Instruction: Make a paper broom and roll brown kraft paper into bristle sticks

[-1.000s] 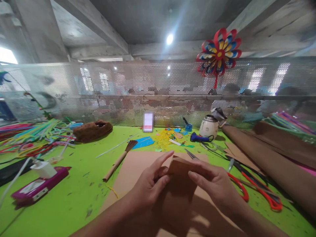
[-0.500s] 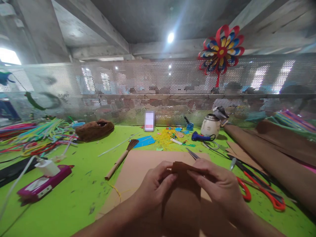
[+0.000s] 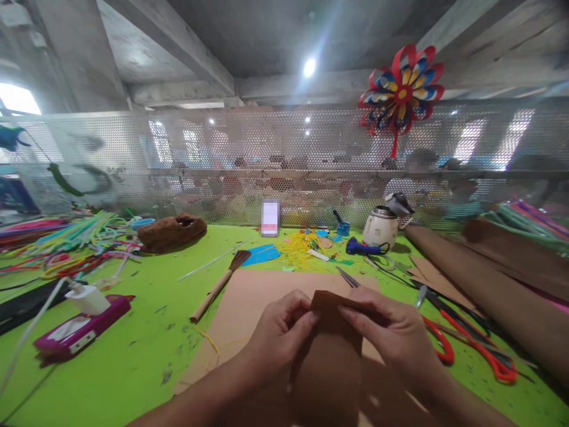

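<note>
A dark brown sheet, paper or thin felt, stands in front of me with its top edge folded over. My left hand pinches its upper left corner between thumb and fingers. Along the top edge toward the right, my right hand grips the same sheet, thumb on the near side. Pointed metal blades stick out beyond the right fingers; their other end is hidden, so I cannot tell whether that hand holds them. Beneath both hands lies a tan board.
Red-handled scissors lie at the right, near a rolled brown sheet. A blue glue gun and a white kettle stand behind. A brown brush-like bundle and a purple power strip are on the left.
The view has shifted very slightly. Both hands keep their grip on the brown sheet, almost unmoved.
</note>
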A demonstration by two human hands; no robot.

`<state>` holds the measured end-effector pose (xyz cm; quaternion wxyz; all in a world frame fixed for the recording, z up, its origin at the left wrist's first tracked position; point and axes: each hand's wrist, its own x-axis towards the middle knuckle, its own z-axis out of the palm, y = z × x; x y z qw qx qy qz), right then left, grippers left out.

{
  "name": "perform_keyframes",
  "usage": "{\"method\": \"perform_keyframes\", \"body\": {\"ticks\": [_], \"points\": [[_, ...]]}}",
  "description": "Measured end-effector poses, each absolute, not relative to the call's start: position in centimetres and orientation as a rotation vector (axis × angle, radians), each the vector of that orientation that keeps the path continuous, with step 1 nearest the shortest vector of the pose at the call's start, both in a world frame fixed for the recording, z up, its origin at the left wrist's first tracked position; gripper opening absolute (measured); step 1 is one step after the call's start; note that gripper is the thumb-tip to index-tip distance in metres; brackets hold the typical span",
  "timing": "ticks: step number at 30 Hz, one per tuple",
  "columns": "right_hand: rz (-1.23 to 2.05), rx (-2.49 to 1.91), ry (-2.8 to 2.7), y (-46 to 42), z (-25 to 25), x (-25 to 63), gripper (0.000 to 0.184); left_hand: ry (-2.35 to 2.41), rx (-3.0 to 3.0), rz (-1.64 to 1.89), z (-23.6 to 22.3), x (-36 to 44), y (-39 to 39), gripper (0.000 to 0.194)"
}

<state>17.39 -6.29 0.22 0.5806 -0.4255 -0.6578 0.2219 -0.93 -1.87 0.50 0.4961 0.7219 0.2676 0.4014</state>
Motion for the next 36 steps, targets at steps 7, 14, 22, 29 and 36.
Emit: {"method": "perform_keyframes", "body": {"ticks": [7,14,22,29,36], "points": [[0.577,-0.94,-1.647,-6.0,1.4,18.4,0.011,0.652,1.897,0.993,0.7,-1.3,-2.0,0.021],[0.391,-0.972,-1.803,-6.2,2.5,18.4,0.012,0.698,2.02,0.974,0.7,-1.3,-2.1,0.024],[0.359,-0.909,-1.794,-6.0,2.6,18.2,0.018,0.644,1.851,0.88,0.4,-0.7,-1.9,0.023],[0.23,-1.069,-1.639,-4.7,1.9,19.8,0.016,0.48,1.53,0.605,0.1,0.0,-2.0,0.034],[0.174,-1.382,-1.584,-2.3,0.5,21.9,0.028,0.563,1.313,0.511,-0.3,0.0,-1.8,0.032]]}}
